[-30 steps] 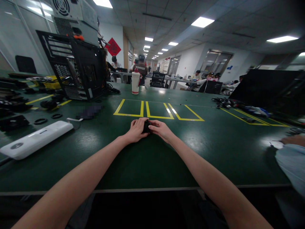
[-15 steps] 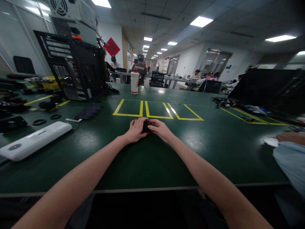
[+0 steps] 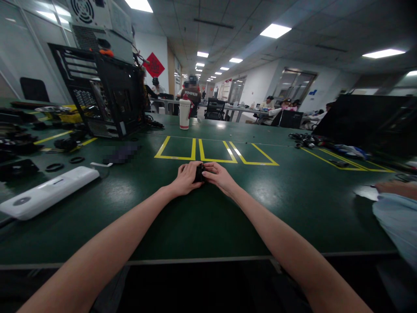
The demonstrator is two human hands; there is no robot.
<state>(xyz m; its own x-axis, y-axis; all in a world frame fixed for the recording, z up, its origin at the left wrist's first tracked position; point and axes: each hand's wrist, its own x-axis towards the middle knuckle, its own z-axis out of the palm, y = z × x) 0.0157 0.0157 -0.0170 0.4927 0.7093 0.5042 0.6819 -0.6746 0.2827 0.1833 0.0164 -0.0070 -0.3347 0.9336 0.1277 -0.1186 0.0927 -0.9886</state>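
Note:
A small black object [image 3: 199, 173] is between my two hands, just above or on the green tabletop [image 3: 208, 217]; its kind is too small and too covered to make out. My left hand [image 3: 186, 177] wraps round its left side, with the fingers over the top and the thumb below. From the right, my right hand [image 3: 219, 177] pinches the object's right end between thumb and fingers. Beyond the hands, yellow tape outlines [image 3: 217, 162] mark the table.
At the left lie a white elongated device [image 3: 48, 192] and black rings [image 3: 54, 167]. A black computer case [image 3: 110, 93] stands behind them. A white tumbler [image 3: 184, 114] stands at the back. At the right edge, another person's sleeve [image 3: 395, 217] rests near cables [image 3: 306, 139].
My hands stay almost in place around the black object, with only a slight shift of the right fingers. The other person's hand at the right moves slightly left with something white.

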